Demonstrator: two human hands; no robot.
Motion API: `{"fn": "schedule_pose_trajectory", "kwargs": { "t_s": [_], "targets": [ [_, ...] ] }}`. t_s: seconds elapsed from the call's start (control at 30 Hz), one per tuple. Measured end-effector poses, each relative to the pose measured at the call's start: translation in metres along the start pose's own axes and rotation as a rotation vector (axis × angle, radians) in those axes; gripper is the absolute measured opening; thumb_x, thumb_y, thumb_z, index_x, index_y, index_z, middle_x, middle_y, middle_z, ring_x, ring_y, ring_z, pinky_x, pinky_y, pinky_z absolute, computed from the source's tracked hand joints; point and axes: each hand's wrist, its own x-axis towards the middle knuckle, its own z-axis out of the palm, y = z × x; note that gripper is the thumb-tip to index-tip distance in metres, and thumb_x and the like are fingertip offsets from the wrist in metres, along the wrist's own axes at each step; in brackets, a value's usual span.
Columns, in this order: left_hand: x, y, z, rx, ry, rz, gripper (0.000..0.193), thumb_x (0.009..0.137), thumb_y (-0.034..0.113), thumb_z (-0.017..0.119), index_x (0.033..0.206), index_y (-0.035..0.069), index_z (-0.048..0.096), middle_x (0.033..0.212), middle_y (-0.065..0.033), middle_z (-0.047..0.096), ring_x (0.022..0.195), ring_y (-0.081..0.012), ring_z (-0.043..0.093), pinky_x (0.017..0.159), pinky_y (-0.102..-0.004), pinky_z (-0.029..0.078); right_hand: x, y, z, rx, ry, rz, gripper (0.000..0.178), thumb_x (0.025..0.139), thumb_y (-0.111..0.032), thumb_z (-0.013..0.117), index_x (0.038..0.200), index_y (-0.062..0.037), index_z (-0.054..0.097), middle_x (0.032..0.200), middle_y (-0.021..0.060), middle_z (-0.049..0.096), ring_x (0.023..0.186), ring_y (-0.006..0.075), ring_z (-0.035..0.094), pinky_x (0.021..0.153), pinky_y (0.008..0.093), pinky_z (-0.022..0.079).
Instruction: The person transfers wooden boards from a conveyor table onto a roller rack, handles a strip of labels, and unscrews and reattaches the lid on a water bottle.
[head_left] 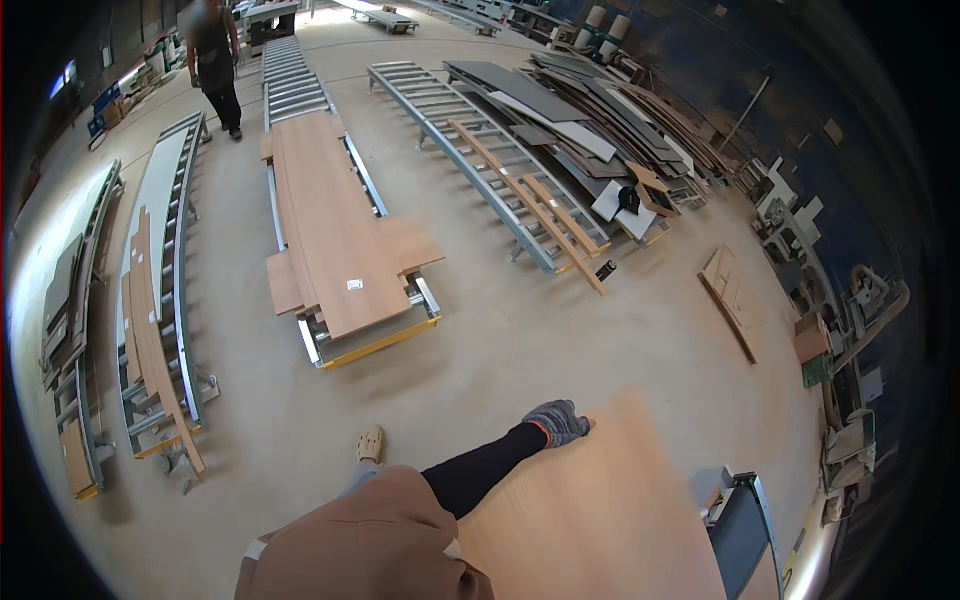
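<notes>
My left hand (562, 424), in a grey knitted glove with an orange cuff edge, is closed at the far left corner of a wood-coloured board (590, 510). Its fingers curl toward the board's edge, and the fingertips are partly hidden. A black sleeve (485, 465) covers the forearm, below a brown garment. The board spreads broadly to the lower right, its far edge smeared by motion. My right hand does not show.
A roller conveyor (372, 350) ahead carries stacked wood-coloured panels (325, 215). More roller conveyors (165, 290) stand left. Another (530, 235) at right holds strips beside piled dark panels (520, 90). A panel (730, 300) lies on the floor. A person (212, 65) stands far left.
</notes>
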Motion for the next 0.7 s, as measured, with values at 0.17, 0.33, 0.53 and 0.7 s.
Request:
{"fn": "schedule_pose_trajectory", "kwargs": {
  "t_s": [0.17, 0.33, 0.53, 0.7],
  "targets": [
    [0.003, -0.077, -0.129, -0.128, 0.221, -0.048, 0.074, 0.079, 0.06, 0.052, 0.105, -0.008, 0.06, 0.106, -0.0283, 0.061, 0.103, -0.0394, 0.058, 0.088, -0.0423, 0.045, -0.058, 0.0, 0.053, -0.15, 0.011, 0.008, 0.035, 0.09, -0.026, 0.047, 0.111, 0.0002, 0.055, 0.101, 0.0125, 0.061, 0.092, 0.0281, 0.058, 0.082, 0.0409, 0.047],
    [-0.043, -0.2, -0.268, -0.231, 0.582, -0.219, 0.074, 0.077, 0.06, 0.055, 0.102, -0.009, 0.06, 0.101, -0.0291, 0.062, 0.099, -0.0405, 0.059, 0.087, -0.0427, 0.045, -0.015, 0.054, 0.161, -0.211, -0.59, -0.183, 0.038, 0.086, -0.044, 0.049, 0.066, -0.013, 0.043, 0.063, 0.0004, 0.043, 0.06, 0.0167, 0.043, 0.057, 0.0334, 0.039],
    [-0.182, -0.327, -0.365, -0.153, 1.136, -0.602, 0.064, 0.078, 0.057, 0.059, 0.086, -0.006, 0.058, 0.086, -0.0271, 0.062, 0.087, -0.0407, 0.061, 0.076, -0.0433, 0.048, -0.076, 0.139, 0.459, -0.452, -0.734, 0.145, 0.022, 0.087, -0.028, 0.053, 0.101, -0.0108, 0.054, 0.092, 0.0064, 0.062, 0.079, 0.0237, 0.061, 0.067, 0.0414, 0.052],
    [-0.325, -0.386, -0.339, -0.162, 1.463, -0.936, 0.062, 0.082, 0.056, 0.058, 0.077, -0.006, 0.06, 0.069, -0.0247, 0.06, 0.07, -0.0397, 0.06, 0.063, -0.0467, 0.043, -0.109, 0.274, 0.635, -0.781, -0.99, 0.255, 0.026, 0.076, -0.022, 0.065, 0.097, -0.0168, 0.051, 0.087, 0.0029, 0.056, 0.074, 0.0246, 0.057, 0.06, 0.0442, 0.048]
  ]
}}
